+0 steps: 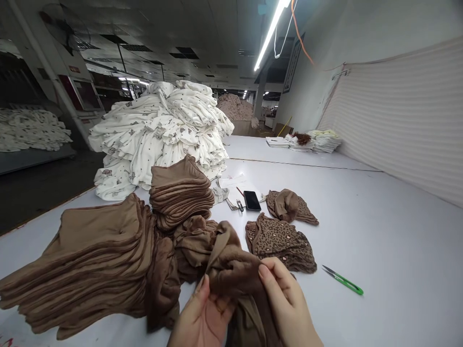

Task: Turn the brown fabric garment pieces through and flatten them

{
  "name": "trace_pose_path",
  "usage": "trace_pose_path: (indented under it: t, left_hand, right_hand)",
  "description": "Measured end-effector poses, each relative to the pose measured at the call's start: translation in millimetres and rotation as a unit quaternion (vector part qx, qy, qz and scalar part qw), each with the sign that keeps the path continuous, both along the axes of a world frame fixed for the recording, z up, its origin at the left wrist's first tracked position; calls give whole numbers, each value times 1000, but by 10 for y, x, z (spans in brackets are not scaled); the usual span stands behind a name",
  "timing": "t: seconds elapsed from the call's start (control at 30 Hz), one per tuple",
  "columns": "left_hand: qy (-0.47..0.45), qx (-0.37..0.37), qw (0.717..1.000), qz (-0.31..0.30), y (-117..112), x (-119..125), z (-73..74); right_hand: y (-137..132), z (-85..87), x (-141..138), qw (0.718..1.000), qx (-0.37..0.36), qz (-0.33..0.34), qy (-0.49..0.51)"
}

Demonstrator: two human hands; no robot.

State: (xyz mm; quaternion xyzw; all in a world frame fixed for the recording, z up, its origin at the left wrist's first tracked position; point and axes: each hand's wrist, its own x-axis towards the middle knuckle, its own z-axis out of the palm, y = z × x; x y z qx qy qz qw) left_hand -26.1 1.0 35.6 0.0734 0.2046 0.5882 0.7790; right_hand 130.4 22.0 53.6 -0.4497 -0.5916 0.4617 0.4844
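Observation:
A brown fabric garment hangs between my two hands, partly bunched and held up over the table's near edge. My left hand grips its left side, thumb on top and fingers beneath the cloth. On the right, my right hand pinches the fabric between thumb and fingers. Loose brown cloth lies just beyond the left hand. To the left stand a large stack of folded brown garments and a smaller stack. Leopard-print pieces lie beyond my right hand.
Green-handled thread snips lie on the white table at right. A black phone, papers and small dark snips are mid-table. A tall heap of white printed garments rises at back left.

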Motion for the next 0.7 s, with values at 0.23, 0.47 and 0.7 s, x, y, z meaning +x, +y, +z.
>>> trace_pose_path:
  t: [0.23, 0.47, 0.7]
  left_hand:
    - [-97, 146, 984, 14, -35, -58, -46]
    - [-84, 155, 984, 31, -107, -121, -220]
    - [38, -2, 999, 21, -160, -140, -74]
  right_hand:
    - [-61, -112, 0, 946, 200, 27, -255]
    - [20, -151, -40, 864, 249, 85, -429]
    - [-2, -291, -31, 776, 406, 9, -483]
